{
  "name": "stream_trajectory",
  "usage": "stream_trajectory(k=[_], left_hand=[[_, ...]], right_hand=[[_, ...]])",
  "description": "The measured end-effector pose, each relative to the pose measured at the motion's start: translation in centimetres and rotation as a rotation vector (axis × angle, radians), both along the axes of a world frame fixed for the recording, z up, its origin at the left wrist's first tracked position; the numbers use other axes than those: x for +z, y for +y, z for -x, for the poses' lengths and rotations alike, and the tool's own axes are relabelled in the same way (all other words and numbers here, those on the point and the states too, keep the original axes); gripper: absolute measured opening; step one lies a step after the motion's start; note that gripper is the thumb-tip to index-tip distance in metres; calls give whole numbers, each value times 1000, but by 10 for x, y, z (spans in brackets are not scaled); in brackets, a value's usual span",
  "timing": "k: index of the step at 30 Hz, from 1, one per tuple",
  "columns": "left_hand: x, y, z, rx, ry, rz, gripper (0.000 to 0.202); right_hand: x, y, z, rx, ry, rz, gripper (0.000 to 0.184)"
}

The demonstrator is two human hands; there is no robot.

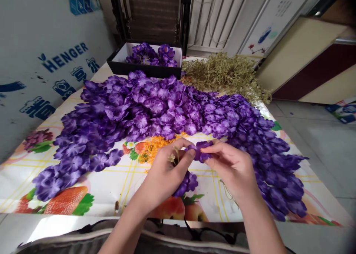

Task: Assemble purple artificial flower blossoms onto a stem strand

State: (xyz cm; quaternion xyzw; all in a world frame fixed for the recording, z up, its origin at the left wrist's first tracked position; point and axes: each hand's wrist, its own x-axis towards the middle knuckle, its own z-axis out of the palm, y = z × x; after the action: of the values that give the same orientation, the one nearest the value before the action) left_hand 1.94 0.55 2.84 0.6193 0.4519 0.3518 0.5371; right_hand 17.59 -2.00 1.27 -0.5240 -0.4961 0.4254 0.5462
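My left hand [170,170] is closed in a pinch on a purple fabric flower [198,152] above the table. Thin pale stems [174,155] stick up between its thumb and fingers. Pinching the same flower from the other side, my right hand [232,165] has thumb and fingertips pressed together. A few purple petals [189,183] show below my left hand. Just behind it lies a small heap of orange stamen-like pieces [155,146]. A broad arc of loose purple flower layers [155,105] spreads around both hands.
At the back stands a black box [144,70] with purple flowers inside. Beside it is a pile of greenish stems [225,72]. The fruit-print tablecloth [111,176] covers the table. A white HENGER carton [55,61] is at left, a chair [154,16] behind.
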Motion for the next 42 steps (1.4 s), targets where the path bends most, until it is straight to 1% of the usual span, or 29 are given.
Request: stream_trajectory(k=[4,10,15,19,22,26,29,32,35,39,42], left_hand=[[0,1,-2,-8,-5,-7,14],[-2,1,-3,-14,-11,-8,13],[-3,1,-2,-22,-20,4,14],[-2,0,-1,-11,-21,9,14],[-1,0,1,-4,-24,10,13],[1,-2,2,-11,-26,3,14],[2,-3,4,-15,-11,-10,14],[4,-4,5,10,-8,20,12],[8,-5,8,38,-57,62,18],[12,-6,11,15,-187,130,25],[12,-5,11,29,-228,202,31]], right_hand=[[-1,0,-2,-32,12,18,10],[-1,1,-2,-21,-1,3,13],[1,0,3,-40,96,7,12],[3,-1,4,-32,108,39,12],[3,-1,5,-15,101,27,13],[3,-2,9,-43,136,14,12],[1,-2,10,-52,117,-11,13],[-3,-2,10,-46,36,-115,17],[-4,-1,11,-59,-126,-281,22],[0,-2,16,-89,-401,-474,25],[4,-3,21,-85,-495,-559,26]])
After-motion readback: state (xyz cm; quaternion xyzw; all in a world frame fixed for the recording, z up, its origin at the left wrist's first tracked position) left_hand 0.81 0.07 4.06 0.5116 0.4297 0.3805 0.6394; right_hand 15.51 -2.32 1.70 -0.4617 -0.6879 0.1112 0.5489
